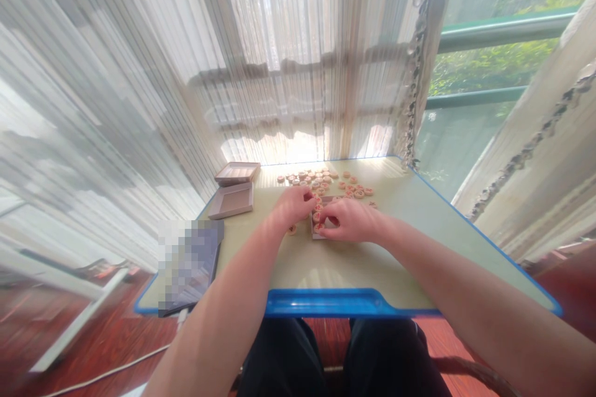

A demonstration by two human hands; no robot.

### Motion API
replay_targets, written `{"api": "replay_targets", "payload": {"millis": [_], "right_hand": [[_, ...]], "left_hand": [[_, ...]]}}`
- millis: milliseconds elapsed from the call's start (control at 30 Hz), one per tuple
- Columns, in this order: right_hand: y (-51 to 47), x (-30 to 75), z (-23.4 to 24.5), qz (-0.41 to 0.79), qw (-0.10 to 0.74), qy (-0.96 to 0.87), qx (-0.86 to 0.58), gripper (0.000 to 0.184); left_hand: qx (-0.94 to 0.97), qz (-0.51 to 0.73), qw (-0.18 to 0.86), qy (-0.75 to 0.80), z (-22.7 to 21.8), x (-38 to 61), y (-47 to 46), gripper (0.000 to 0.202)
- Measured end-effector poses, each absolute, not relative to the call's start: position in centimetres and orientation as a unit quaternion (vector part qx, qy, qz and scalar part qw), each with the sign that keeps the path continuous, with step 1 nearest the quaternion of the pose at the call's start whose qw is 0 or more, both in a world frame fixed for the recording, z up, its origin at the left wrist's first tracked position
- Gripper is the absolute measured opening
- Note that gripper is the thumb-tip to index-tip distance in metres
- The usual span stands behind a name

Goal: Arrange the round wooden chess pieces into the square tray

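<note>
A shallow open box (318, 237) lies on the table before me, with a column of round wooden xiangqi pieces (318, 217) along its left side. Their faces carry red characters. My right hand (349, 219) reaches over the box, its thumb and forefinger curled onto a piece (318, 228) at the near end of that column. At the column's far end is my left hand (297, 201), fingers bent into a pinch; what lies between them is hidden. A loose piece (292, 230) rests just left of the box. My right hand covers much of the box's inside.
Several more xiangqi pieces (321, 175) are spread across the far part of the table (419, 248). Two open trays or lids (231, 201) sit at the back left. A dark, partly pixelated tablet-like device (198, 267) lies at the left edge, beside a white cable (116, 372).
</note>
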State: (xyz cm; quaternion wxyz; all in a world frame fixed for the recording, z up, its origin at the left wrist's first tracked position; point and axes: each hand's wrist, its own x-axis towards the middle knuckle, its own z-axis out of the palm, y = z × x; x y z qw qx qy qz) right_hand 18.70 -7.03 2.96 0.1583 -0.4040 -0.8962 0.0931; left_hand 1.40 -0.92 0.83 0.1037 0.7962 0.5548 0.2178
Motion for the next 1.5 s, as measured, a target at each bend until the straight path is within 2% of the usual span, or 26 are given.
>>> {"api": "replay_targets", "payload": {"millis": [433, 800, 1233, 1367, 1500], "right_hand": [[-7.0, 18.9, 2.6, 0.063, 0.152, -0.906, -0.389, 0.018], [-6.9, 19.0, 2.7, 0.053, 0.182, -0.903, -0.386, 0.016], [-3.0, 22.2, 2.1, -0.033, 0.188, -0.811, -0.553, 0.023], [-1.6, 23.2, 0.8, -0.041, 0.167, -0.773, -0.611, 0.041], [-0.7, 23.5, -0.3, 0.036, 0.124, -0.778, -0.615, 0.054]], "left_hand": [[0.796, 0.216, 0.109, 0.555, 0.7, 1.3, -0.9, 0.02], [0.8, 0.215, 0.108, 0.549, 0.6, 1.2, -0.9, 0.021], [0.796, 0.212, 0.114, 0.555, 0.7, 1.3, -1.0, 0.02], [0.8, 0.209, 0.108, 0.552, 0.6, 1.2, -1.0, 0.018], [0.804, 0.203, 0.106, 0.549, 0.6, 1.2, -1.1, 0.021]]}}
